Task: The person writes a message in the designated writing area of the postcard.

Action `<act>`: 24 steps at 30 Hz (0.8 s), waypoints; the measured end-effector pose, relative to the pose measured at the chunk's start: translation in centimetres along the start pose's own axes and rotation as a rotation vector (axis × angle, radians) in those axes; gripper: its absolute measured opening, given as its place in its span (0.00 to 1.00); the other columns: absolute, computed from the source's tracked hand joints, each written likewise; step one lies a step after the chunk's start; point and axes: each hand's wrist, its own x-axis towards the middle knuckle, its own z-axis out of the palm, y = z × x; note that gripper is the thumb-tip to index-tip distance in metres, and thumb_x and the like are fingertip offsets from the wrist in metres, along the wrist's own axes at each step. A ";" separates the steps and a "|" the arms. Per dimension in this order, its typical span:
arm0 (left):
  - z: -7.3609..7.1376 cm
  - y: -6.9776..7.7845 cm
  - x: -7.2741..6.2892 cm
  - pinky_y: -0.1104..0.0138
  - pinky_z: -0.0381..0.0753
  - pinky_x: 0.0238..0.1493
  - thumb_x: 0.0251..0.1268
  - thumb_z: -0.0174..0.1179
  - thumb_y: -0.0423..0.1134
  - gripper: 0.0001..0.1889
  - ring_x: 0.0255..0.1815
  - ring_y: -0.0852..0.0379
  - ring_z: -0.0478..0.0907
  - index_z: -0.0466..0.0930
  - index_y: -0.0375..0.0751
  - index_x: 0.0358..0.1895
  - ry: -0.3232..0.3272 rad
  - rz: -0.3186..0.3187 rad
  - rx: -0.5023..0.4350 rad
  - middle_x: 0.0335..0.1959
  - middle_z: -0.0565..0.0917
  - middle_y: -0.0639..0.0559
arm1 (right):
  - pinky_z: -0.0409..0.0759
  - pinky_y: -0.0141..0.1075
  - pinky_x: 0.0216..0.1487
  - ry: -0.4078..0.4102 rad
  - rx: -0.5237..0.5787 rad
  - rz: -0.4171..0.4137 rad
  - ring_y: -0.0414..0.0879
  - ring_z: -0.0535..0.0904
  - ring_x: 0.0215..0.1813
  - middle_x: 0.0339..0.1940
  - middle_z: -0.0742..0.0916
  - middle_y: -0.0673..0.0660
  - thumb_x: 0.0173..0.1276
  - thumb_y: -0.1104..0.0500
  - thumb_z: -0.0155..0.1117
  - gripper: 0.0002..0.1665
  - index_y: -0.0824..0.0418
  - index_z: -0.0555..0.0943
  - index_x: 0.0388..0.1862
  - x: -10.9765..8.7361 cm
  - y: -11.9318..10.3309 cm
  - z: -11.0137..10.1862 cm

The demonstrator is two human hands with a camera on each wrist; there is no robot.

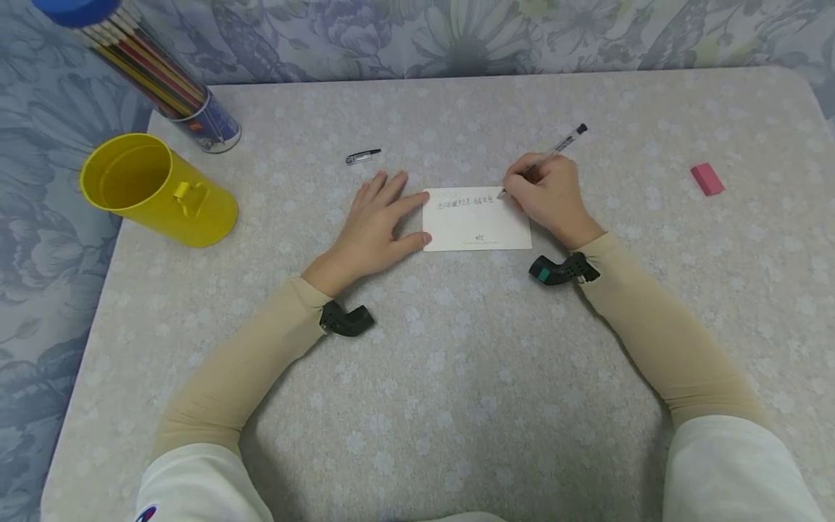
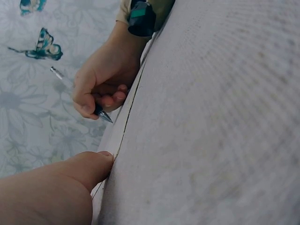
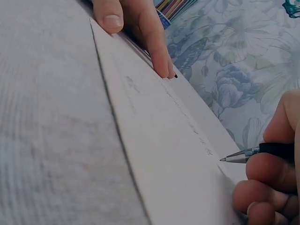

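White shirt sleeves (image 1: 202, 486) lie nearest, with tan arm covers (image 1: 241, 362) running from them to the wrists. A black wrist camera (image 1: 348, 320) juts from the inner side of the left wrist, and a matching one from the right wrist.

Farther in, a white card (image 1: 479, 221) lies flat on the patterned table (image 1: 417, 406), closer to the far edge than to the near part in view. The left hand (image 1: 378, 225) lies with its fingers spread wide; its thumb rests at the card's near left corner, its index fingertip at the far left corner. Small print sits by the card's near edge, and a row of handwriting (image 1: 466, 201) runs along its far side.

The right hand (image 1: 554, 188), over the card's far right corner, pinches a pen (image 1: 566, 141) with a clear barrel. The pen's point is just beside the right end of the writing; I cannot tell whether it touches the paper.

A yellow cup (image 1: 205, 217) stands by the table's left edge, and a pink eraser (image 1: 707, 179) lies toward the right edge. A pen cap (image 1: 362, 156) lies beyond the left fingertips. At the far left corner stands a tube (image 1: 218, 127) of colored pencils (image 1: 150, 72) with a blue top. Flowered wallpaper (image 1: 470, 36) rises behind the far edge.
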 end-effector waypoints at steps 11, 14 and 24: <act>0.1 -0.1 0.1 0.37 0.38 0.82 0.69 0.63 0.55 0.34 0.85 0.32 0.42 0.71 0.46 0.75 -0.001 -0.007 0.000 0.83 0.55 0.35 | 0.61 0.28 0.18 -0.012 -0.002 -0.020 0.36 0.68 0.13 0.11 0.78 0.42 0.62 0.66 0.57 0.12 0.65 0.86 0.25 -0.1 0.1 0.0; 0.1 -0.2 0.1 0.37 0.38 0.82 0.69 0.63 0.55 0.34 0.85 0.32 0.41 0.71 0.45 0.75 0.000 -0.006 -0.001 0.83 0.55 0.35 | 0.60 0.28 0.18 -0.016 -0.007 -0.023 0.35 0.68 0.13 0.11 0.78 0.41 0.62 0.66 0.57 0.12 0.65 0.87 0.25 -0.1 0.1 0.0; 0.0 0.0 0.0 0.37 0.38 0.82 0.69 0.63 0.55 0.34 0.85 0.32 0.41 0.70 0.45 0.75 -0.007 -0.009 0.001 0.83 0.55 0.36 | 0.60 0.26 0.18 -0.005 -0.021 -0.023 0.34 0.69 0.14 0.15 0.81 0.38 0.61 0.65 0.60 0.11 0.65 0.89 0.26 -0.1 -0.1 0.1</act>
